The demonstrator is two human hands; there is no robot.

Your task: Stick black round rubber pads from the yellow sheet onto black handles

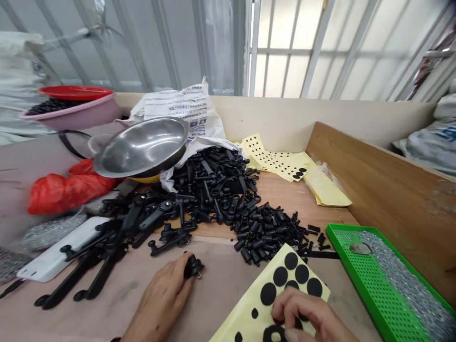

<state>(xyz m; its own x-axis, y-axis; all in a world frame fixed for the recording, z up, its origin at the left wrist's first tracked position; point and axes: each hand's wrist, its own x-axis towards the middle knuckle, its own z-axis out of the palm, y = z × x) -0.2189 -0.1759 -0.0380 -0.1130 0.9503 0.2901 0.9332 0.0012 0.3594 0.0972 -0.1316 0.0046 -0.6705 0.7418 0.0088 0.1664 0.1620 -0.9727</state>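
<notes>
My left hand (166, 294) is closed round a small black plastic part (194, 267), whose knobbed end with a bit of metal sticks out past the fingertips. Over a yellow sheet of black round stickers (249, 304), my right hand (309, 316) has its fingers curled and pinched together near the large dots. Whatever sits between those fingertips is hidden. Just beyond both hands lies a pile of short black cylinders (261, 230). A heap of black plastic crank-like arms (213, 183) spills from a white sack (178, 107) behind it.
On the right stands a green perforated tray (366, 289) with small metal pieces, beside a wooden board (377, 190). More yellow sticker sheets (274, 159) lie at the back. To the left are a steel bowl (142, 147), a red bag (67, 190) and longer black assemblies (110, 256).
</notes>
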